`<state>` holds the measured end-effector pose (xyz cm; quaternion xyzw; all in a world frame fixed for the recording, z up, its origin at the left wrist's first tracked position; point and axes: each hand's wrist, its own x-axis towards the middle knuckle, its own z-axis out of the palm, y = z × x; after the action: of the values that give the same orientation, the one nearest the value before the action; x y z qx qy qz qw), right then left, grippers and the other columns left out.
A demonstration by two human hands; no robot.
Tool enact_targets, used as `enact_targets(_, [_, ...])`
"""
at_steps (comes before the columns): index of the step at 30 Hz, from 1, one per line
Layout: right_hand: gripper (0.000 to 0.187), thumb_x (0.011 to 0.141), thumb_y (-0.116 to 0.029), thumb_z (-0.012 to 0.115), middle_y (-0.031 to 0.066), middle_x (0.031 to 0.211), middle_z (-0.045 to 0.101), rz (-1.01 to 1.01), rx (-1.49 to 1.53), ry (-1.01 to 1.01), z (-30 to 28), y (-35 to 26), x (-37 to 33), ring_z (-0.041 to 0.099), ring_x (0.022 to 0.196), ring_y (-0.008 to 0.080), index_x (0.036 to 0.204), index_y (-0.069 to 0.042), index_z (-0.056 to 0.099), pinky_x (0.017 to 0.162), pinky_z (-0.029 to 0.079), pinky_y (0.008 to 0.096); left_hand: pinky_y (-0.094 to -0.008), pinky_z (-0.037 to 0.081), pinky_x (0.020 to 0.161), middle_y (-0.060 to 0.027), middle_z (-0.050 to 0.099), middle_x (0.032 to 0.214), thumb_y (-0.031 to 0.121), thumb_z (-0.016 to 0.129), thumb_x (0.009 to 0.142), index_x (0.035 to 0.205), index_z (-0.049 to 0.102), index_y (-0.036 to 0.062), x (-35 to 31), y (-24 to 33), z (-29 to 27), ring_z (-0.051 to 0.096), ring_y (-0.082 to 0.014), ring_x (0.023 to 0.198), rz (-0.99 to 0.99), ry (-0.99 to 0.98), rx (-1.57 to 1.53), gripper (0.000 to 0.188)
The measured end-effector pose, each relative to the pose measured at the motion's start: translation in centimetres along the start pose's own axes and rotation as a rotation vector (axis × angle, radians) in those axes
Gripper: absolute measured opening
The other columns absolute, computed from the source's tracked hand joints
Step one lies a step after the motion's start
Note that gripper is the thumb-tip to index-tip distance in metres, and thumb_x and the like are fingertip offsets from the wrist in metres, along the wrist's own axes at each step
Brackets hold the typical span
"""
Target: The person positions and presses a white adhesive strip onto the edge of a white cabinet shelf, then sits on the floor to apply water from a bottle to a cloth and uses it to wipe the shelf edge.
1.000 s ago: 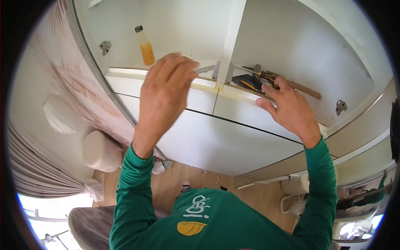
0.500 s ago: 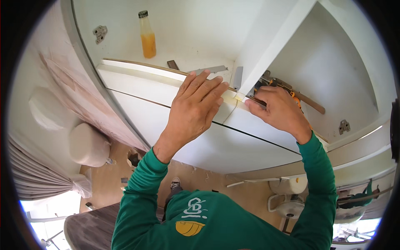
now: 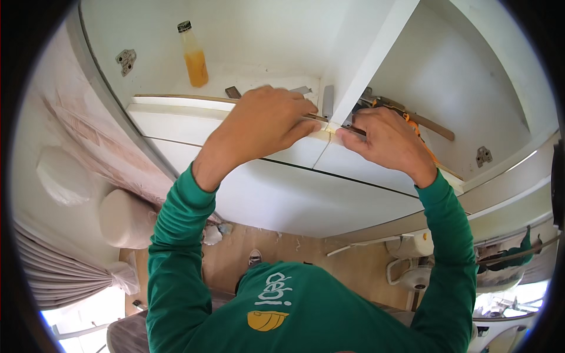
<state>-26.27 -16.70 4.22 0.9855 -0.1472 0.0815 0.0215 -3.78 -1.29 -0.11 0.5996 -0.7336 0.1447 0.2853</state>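
Observation:
A white cabinet (image 3: 282, 206) with drawer-like fronts is before me. My left hand (image 3: 259, 123) curls over its top front rail (image 3: 176, 109), fingers behind the edge and thumb on the near side by the divider (image 3: 376, 53). On the other side of that divider, my right hand (image 3: 391, 141) grips the same rail between thumb and bent fingers. Between my two thumbs runs a seam (image 3: 321, 156) in the white front, with a small yellowish patch at its top. What lies under my fingers is hidden.
Left compartment: a bottle of orange liquid (image 3: 196, 67), a small brown block (image 3: 233, 92) and a grey strip (image 3: 328, 101). Right compartment: a wooden-handled tool (image 3: 434, 126) beside orange-and-black tools. Metal hinges (image 3: 126, 61) sit on the side walls. Debris (image 3: 213, 234) lies on the floor.
My left hand has gone from lying flat with fingers stretched across the rail to curling over its edge. My right hand has shifted slightly left, still at the rail. The view has shifted a little.

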Motion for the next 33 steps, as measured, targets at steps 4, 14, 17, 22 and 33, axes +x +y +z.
enact_targets(4, [0.047,0.104,-0.040,0.069,0.0203,0.080,0.069,-0.078,0.056,0.072,1.0,1.0,-0.3,0.065,0.076,0.0439,0.084,0.003,0.073,0.073,0.054,0.0521,-0.0487,0.055,0.072,-0.0134,0.076,0.092,0.033,0.075,0.101,0.103,0.078,0.0044,1.0,0.1,1.0,0.071,-0.0391,0.084,-0.021,-0.076,-0.099,0.029])
enact_targets(14, [0.056,0.108,-0.052,0.063,0.0179,0.095,0.068,0.022,0.072,0.003,1.2,2.5,-2.0,0.067,0.091,0.0412,0.094,0.002,0.069,0.082,0.053,0.0513,-0.0493,0.049,0.065,-0.0197,0.070,0.081,0.038,0.079,0.097,0.087,0.074,-0.0010,1.5,1.3,1.4,0.063,-0.0446,0.074,-0.034,0.035,-0.078,0.040])
enact_targets(17, [0.053,0.108,-0.054,0.063,0.0154,0.112,0.069,0.123,0.093,-0.099,0.5,3.2,-3.5,0.068,0.107,0.0393,0.108,-0.001,0.067,0.092,0.054,0.0499,-0.0507,0.048,0.066,-0.0224,0.067,0.077,0.046,0.080,0.096,0.082,0.069,-0.0039,2.2,3.3,1.2,0.061,-0.0462,0.071,-0.183,-0.044,0.029,0.053])
enact_targets(22, [0.053,0.107,-0.053,0.064,0.0166,0.118,0.065,0.068,0.089,0.063,1.0,6.2,-6.3,0.067,0.110,0.0374,0.115,0.000,0.063,0.094,0.053,0.0500,-0.0505,0.048,0.063,-0.0177,0.065,0.072,0.058,0.082,0.092,0.075,0.070,-0.0003,3.1,5.2,2.5,0.064,-0.0438,0.069,-0.257,0.011,0.149,0.061])
enact_targets(33, [0.061,0.102,-0.050,0.073,0.0163,0.135,0.061,0.093,-0.231,0.272,0.1,14.1,-17.4,0.054,0.136,0.0346,0.135,0.000,0.061,0.111,0.044,0.0520,-0.0434,0.038,0.056,-0.0174,0.048,0.062,0.046,0.091,0.088,0.072,0.057,-0.0058,3.2,4.7,2.3,0.039,-0.0321,0.058,-0.299,-0.016,0.033,0.064])
